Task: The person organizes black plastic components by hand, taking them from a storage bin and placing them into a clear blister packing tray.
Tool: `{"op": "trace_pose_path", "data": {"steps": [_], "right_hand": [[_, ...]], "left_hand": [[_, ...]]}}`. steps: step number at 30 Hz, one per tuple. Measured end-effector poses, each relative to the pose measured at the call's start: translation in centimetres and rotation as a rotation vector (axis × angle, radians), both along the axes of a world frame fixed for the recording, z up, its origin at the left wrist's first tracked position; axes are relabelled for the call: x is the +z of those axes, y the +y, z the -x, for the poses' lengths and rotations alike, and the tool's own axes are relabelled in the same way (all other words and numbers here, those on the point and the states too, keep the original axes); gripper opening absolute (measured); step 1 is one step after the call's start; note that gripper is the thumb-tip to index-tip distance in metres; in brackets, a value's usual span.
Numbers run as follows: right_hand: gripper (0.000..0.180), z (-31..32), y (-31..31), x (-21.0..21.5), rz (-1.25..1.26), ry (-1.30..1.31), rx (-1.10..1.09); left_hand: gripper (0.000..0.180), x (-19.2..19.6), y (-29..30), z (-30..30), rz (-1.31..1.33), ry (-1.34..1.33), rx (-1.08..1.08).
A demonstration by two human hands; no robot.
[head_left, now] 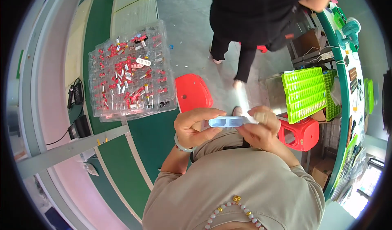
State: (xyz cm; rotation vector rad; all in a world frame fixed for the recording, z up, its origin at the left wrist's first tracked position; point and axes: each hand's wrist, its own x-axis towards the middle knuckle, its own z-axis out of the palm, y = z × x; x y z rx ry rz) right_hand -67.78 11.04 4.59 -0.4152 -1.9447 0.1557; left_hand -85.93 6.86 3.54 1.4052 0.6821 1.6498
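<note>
A small light blue oblong case with hollow compartments is held level in front of my body. My left hand grips its left end, thumb below and index finger along the upper edge. At its right end my right hand is closed, thumb against the case and fingers bent. Motion blur smears the right fingers, and I cannot make out whether anything else is in them.
On the left bench stand stacked clear plastic trays with many small red and silver parts. A red stool is ahead, another red stool to the right below green trays. A person in black stands across the aisle.
</note>
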Motion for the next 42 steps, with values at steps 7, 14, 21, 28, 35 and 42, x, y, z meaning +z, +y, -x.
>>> {"op": "trace_pose_path", "data": {"steps": [7, 14, 21, 28, 35, 42], "right_hand": [[0.056, -4.3, 5.5, -1.4, 0.477, 0.176, -0.035], [0.012, -13.6, 16.9, -2.9, 0.932, -0.147, 0.152], [0.011, -26.5, 26.9, -1.0, 1.383, -0.568, 0.343], [0.025, -28.2, 36.7, 0.7, 1.607, -0.807, 0.374], [0.025, -20.9, 50.4, -3.1, 1.276, -0.907, 0.244], [0.021, -12.2, 68.7, 0.9, 1.011, -0.967, 0.463]], "left_hand": [[0.034, -0.3, 6.2, -3.3, 0.063, 0.085, -0.008], [0.024, -2.0, 16.6, -9.6, 0.493, -0.448, -0.020], [0.018, -3.2, 23.0, -14.1, 1.213, -0.710, -0.151], [0.015, -1.9, 26.4, -13.2, 1.121, 0.450, -0.178], [0.026, -3.9, 38.8, -8.0, 0.790, 0.673, -0.023], [0.025, -4.7, 58.8, 2.9, 0.203, 0.856, 0.024]]}}
